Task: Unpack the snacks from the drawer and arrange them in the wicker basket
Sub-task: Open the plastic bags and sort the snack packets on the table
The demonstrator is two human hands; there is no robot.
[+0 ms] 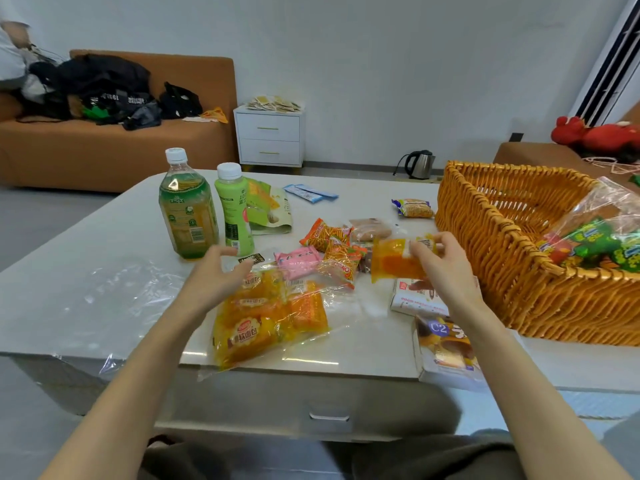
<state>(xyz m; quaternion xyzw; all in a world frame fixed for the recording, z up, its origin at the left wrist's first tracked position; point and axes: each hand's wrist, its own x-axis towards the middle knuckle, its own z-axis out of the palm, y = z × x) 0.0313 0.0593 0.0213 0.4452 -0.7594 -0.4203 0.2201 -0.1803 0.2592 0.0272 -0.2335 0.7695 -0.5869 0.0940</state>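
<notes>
- The right hand (440,261) pinches 1 small orange bread packet (398,261) between thumb and fingertips, lifted clear of the tabletop.
- The left hand (218,271) is open with its fingers spread and loosely curved. It holds nothing and hovers just above the far end of a large clear bag of orange soft-bread packets (270,320).
- Between the 2 hands lie a pink packet (298,261) and orange stick-snack packets (325,233). A white box (415,299) sits under the right wrist and a C2 box (446,344) under the right forearm.
- The wicker basket (485,237) stands just right of the right hand and holds 1 clear bag of green-and-red snacks (602,244) at its right end. The rest of its floor looks bare.
- Beyond the left hand stand a green tea bottle (188,206) and a pale green drink bottle (235,209), both upright.
- The task looks early: most snacks lie out on the table (104,237) and few are in the basket.
- The drawer handle (329,416) shows below the hands, and the drawer appears shut.
- The large bag and the C2 box overhang the table's near edge, so a nudge could tip them off.
- The basket's tall wall rises beside the right hand, and the held packet must be lifted over the rim.
- Left of the left hand the tabletop carries only clear plastic film (121,285), leaving room to move.
</notes>
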